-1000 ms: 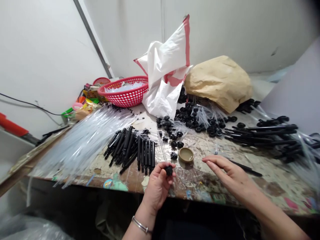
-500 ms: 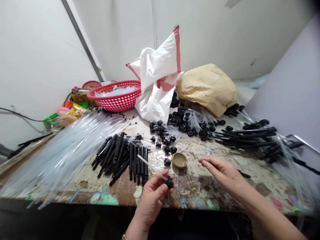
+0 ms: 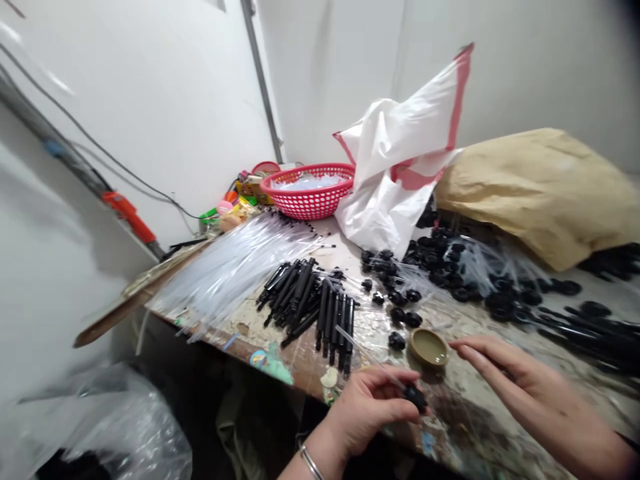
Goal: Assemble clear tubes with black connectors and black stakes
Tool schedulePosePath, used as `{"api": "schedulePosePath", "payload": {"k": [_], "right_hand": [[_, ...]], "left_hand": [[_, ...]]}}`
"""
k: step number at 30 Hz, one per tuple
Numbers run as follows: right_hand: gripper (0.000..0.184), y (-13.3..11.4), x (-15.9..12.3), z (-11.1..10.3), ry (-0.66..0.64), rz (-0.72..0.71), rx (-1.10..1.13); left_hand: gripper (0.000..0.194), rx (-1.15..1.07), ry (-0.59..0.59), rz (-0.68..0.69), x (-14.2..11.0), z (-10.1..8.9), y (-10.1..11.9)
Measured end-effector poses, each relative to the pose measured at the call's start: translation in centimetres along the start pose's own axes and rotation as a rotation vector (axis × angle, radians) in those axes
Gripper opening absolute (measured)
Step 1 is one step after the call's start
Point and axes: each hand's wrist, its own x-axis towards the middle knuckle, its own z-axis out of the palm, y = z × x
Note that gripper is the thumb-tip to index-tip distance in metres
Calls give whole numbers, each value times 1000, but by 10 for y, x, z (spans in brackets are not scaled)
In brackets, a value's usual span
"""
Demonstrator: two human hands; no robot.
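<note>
My left hand (image 3: 367, 410) pinches a black plastic fitting (image 3: 415, 398) with a thin clear tube (image 3: 363, 350) running up and left from it. My right hand (image 3: 520, 383) is beside the right rim of a small brown bowl (image 3: 416, 333) with a clear liquid in it. Thumb and forefinger are together there; whatever they may hold cannot be made out. Several loose black fittings (image 3: 397, 341) lie left of and behind the bowl. Left of them rest rows of black tubes (image 3: 335, 323).
A fan of long clear tubes (image 3: 215, 277) covers the table's left side. Behind stand a red basket (image 3: 307, 201), a white sack (image 3: 385, 180) and a brown paper sheet (image 3: 540, 193). More black parts (image 3: 590, 337) lie at right. The table's front edge (image 3: 305, 385) runs near my left hand.
The view has swung left, so everything appears shifted right. My right hand has come closer to the bowl's rim. My left hand keeps hold of the black fitting.
</note>
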Motion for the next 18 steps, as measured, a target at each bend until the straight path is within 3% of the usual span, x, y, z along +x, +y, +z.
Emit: {"api": "schedulePosePath", "payload": {"k": [5, 10, 14, 18], "right_hand": [[25, -32, 24, 18, -95, -179, 65], [22, -87, 62, 53, -254, -348, 105], [23, -136, 109, 105, -381, -460, 55], [27, -180, 153, 174, -525, -506, -236]], "left_hand": [[43, 34, 5, -35, -1, -4, -4], [42, -108, -23, 10, 2, -5, -10], [41, -137, -91, -44, 4, -3, -2], [42, 0, -177, -41, -3, -7, 14]]}}
